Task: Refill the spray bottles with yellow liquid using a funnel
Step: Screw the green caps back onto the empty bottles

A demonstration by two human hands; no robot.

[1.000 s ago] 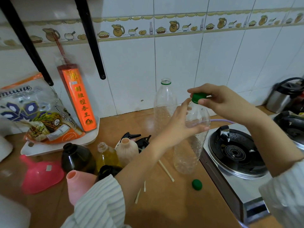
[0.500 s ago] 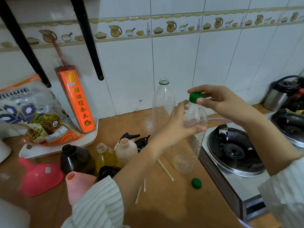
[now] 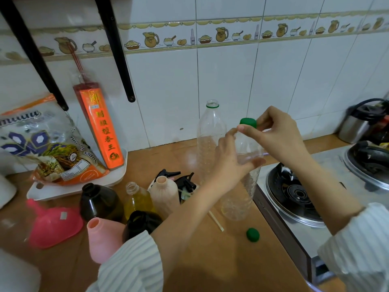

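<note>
Hands at work: my left (image 3: 231,163) grips the upright clear plastic bottle (image 3: 242,186), my right (image 3: 275,133) pinches its round green cap (image 3: 248,122) directly above.

Two clear bottles: one held (image 3: 242,186), one open by the wall (image 3: 210,140). Two green caps: one pinched at the held bottle's top (image 3: 248,122), one loose on the counter (image 3: 252,234). Five uncapped spray bottles: two dark (image 3: 99,202) (image 3: 141,225), one yellow (image 3: 136,200), one beige (image 3: 165,193), one pink (image 3: 104,239). One pink funnel (image 3: 52,224). Spray heads (image 3: 183,182): at least two; exact count unclear.
</note>
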